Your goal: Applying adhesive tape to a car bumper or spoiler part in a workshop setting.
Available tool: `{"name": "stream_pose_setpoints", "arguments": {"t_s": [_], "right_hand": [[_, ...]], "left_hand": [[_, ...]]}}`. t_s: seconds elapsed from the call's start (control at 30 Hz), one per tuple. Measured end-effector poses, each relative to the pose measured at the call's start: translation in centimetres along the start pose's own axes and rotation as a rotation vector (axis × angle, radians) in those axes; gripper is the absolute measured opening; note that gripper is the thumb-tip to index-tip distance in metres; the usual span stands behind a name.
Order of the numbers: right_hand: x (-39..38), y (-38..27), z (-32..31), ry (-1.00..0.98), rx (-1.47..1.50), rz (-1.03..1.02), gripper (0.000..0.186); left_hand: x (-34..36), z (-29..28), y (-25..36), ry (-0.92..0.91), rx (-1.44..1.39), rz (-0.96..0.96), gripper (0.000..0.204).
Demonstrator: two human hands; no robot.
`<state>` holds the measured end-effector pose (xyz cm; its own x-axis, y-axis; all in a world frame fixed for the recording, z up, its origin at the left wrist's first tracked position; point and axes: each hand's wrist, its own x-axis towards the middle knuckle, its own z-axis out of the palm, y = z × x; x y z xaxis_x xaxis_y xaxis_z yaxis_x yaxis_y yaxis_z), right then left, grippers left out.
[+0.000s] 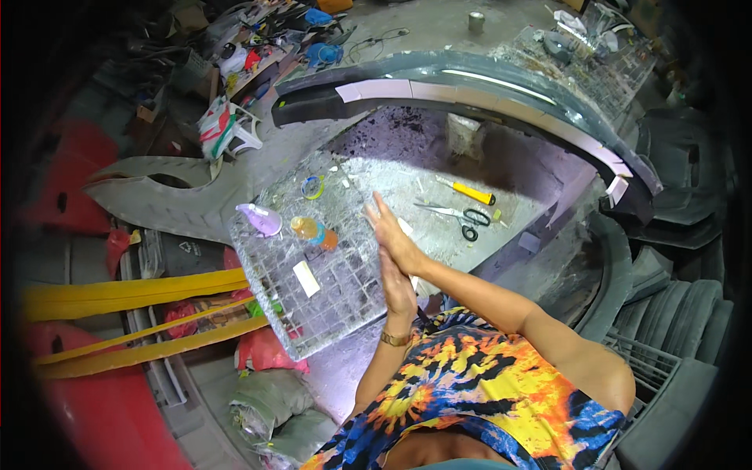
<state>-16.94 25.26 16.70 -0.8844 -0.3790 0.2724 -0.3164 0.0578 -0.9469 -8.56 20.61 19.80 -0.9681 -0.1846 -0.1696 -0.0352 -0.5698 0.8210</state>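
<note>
My right hand [394, 239] lies against my left hand [395, 286], both with fingers extended; the left fingers are partly covered. A white strip [405, 227] shows behind them on the worktop. On the gridded, dusty board [286, 321] to their left are a purple cone-shaped piece [261, 222], an amber bottle [321, 237], a white rectangle [306, 278] and thin rings [312, 186]. Right of my hands lie black-handled scissors [470, 223] and a yellow utility knife [472, 193].
A long curved bumper [501, 86] with pale strips spans behind the worktop. Grey panels [164, 196], yellow strips [133, 291] and red parts [102, 392] crowd the left. Stacked dark parts [674, 305] stand at right. Clutter [235, 55] fills the back.
</note>
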Motion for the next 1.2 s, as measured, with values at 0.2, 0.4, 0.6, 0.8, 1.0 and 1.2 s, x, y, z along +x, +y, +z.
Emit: {"name": "stream_pose_setpoints", "arguments": {"t_s": [0.2, 0.4, 0.6, 0.8, 1.0, 1.2], "right_hand": [[-4.9, 4.5, -2.8, 0.087, 0.675, 0.595, 0.053], [-17.2, 4.9, -4.4, -0.210, 0.429, 0.813, 0.026], [-21.9, 3.3, -6.9, 0.086, 0.277, 0.984, 0.026], [-20.7, 1.8, -10.7, 0.472, 0.234, 1.030, 0.030], [-18.3, 3.6, -11.5, 0.443, 0.198, 1.069, 0.029], [-11.9, 4.3, -10.9, 0.291, 0.162, 1.005, 0.030]], "left_hand": [[-4.6, -1.5, 2.8, -0.200, 0.311, -0.046, 0.024], [8.2, -0.5, 10.2, -0.104, 0.620, 0.456, 0.017], [33.3, 1.9, 13.1, -0.115, 1.126, 0.903, 0.031], [42.6, 0.4, 10.6, -0.476, 1.434, 0.784, 0.039], [41.2, -0.8, 10.0, -0.552, 1.296, 0.738, 0.032], [39.1, -2.3, 9.5, -0.592, 1.471, 0.845, 0.042]]}}
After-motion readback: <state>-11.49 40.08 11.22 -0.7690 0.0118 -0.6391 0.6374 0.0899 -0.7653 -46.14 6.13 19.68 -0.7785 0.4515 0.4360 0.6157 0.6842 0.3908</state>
